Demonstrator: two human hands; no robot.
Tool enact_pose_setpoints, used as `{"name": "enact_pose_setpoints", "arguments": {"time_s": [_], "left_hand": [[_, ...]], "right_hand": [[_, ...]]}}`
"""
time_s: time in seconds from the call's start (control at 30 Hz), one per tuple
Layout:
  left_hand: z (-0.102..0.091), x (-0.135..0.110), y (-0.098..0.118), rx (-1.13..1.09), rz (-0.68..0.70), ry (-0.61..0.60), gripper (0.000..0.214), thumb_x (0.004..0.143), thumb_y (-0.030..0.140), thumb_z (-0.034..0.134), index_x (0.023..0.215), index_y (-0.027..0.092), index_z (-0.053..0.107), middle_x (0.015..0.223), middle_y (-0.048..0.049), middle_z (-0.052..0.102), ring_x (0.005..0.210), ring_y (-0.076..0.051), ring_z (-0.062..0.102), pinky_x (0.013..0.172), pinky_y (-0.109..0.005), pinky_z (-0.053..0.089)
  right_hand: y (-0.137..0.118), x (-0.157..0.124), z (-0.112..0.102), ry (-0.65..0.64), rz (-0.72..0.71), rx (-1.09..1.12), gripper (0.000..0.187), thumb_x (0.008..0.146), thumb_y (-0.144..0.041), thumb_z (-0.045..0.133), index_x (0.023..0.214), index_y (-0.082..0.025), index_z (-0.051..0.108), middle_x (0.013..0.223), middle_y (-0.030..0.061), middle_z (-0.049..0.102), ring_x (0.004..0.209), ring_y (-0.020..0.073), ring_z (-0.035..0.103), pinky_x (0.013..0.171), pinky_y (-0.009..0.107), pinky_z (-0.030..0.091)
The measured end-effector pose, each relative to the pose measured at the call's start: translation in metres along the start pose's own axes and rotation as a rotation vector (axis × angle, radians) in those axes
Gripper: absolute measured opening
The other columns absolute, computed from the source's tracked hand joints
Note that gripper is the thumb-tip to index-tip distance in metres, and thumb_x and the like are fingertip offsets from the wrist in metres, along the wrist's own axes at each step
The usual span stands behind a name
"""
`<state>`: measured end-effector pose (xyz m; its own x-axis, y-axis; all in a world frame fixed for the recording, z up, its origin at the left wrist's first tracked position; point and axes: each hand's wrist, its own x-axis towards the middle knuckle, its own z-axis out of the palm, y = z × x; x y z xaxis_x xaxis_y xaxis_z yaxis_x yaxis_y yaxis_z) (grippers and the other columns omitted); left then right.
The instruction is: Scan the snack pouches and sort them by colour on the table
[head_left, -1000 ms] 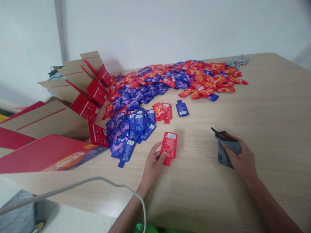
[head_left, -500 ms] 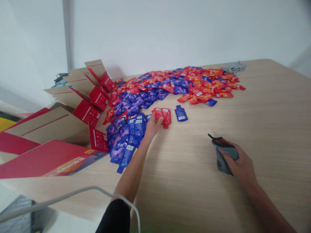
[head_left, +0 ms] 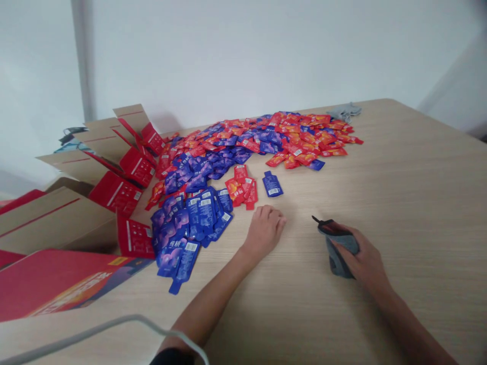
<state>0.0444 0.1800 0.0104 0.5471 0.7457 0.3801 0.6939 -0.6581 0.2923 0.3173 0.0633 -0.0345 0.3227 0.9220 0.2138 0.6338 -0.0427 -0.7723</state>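
At the far left, a row of red boxes (head_left: 57, 281) is seen with the flaps up. A pale cord (head_left: 133, 318) is seen low in front of them. Next, a bunch of blue packets (head_left: 205, 215) is spread beside the boxes, some on top of others. To its right, a few red packets (head_left: 236, 190) are laid partly over each other. Behind all these, a long pile (head_left: 266, 134) of red and blue packets is heaped near the wall.

The left hand (head_left: 264, 230) is held palm down and loosely bent, low over the table (head_left: 403, 203), just in front of the red packets. No packet can be seen in it, but what is under the fingers is hidden, so it cannot be told if it is empty. Just beyond it, one blue packet (head_left: 273, 185) is left flat by itself, with its thin neck pointed away. Each packet is probably light, bendy and a bit slippery; it is best picked up by its side edges and not squeezed hard.

Farther right, a bunched grey cloth (head_left: 335, 263) with a black edge is gripped between thumb and fingers by the right hand (head_left: 363, 253). It should be soft, light and hard to break, and it can be held anywhere in its thick middle. Behind, a pale grey rag (head_left: 344, 110) is seen at the end of the pile.
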Motion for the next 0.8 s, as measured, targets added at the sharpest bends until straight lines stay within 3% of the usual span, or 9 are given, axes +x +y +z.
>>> {"name": "enact_pose_setpoints", "arguments": {"time_s": [0.13,0.27,0.4,0.57,0.8], "left_hand": [[0.026,0.071,-0.009,0.06,0.013,-0.046,0.026,0.111,0.031,0.043,0.11,0.015,0.062,0.111,-0.0129,0.063,0.107,-0.027,0.059,0.097,-0.042,0.049],[0.053,0.151,-0.038,0.108,0.012,-0.055,0.026,0.106,0.018,0.049,0.129,0.009,0.058,0.131,-0.0199,0.06,0.127,-0.03,0.053,0.111,-0.045,0.041],[0.074,0.207,-0.069,0.17,-0.069,-0.052,0.037,0.103,0.017,0.059,0.138,0.007,0.056,0.145,-0.0233,0.054,0.135,-0.031,0.051,0.115,-0.049,0.042],[0.087,0.242,-0.099,0.232,-0.191,-0.085,0.039,0.102,0.039,0.067,0.134,0.018,0.061,0.136,-0.0112,0.062,0.117,-0.026,0.065,0.099,-0.049,0.058],[0.085,0.263,-0.11,0.277,-0.279,-0.22,0.039,0.102,0.039,0.067,0.134,0.017,0.062,0.133,-0.0115,0.063,0.114,-0.025,0.067,0.096,-0.047,0.059]], "right_hand": [[-0.002,0.002,0.0,-0.02,0.003,0.01,0.047,0.087,-0.052,0.066,0.127,-0.027,0.068,0.124,0.0064,0.076,0.116,0.0319,0.072,0.102,0.048,0.057],[0.0,0.004,0.0,-0.068,-0.007,0.001,0.045,0.09,-0.052,0.065,0.128,-0.028,0.067,0.125,0.0074,0.076,0.115,0.0325,0.072,0.1,0.05,0.057],[0.003,0.006,0.003,-0.122,-0.044,0.013,0.042,0.092,-0.049,0.063,0.13,-0.03,0.065,0.129,0.0066,0.074,0.119,0.0318,0.07,0.103,0.052,0.056],[0.004,0.007,0.008,-0.157,0.007,-0.013,0.041,0.091,-0.045,0.062,0.129,-0.03,0.065,0.133,0.0063,0.072,0.125,0.0309,0.066,0.109,0.054,0.051],[0.002,0.009,0.008,-0.208,0.033,-0.026,0.043,0.091,-0.042,0.061,0.132,-0.029,0.064,0.136,0.0064,0.07,0.128,0.0299,0.064,0.111,0.051,0.049]]}}
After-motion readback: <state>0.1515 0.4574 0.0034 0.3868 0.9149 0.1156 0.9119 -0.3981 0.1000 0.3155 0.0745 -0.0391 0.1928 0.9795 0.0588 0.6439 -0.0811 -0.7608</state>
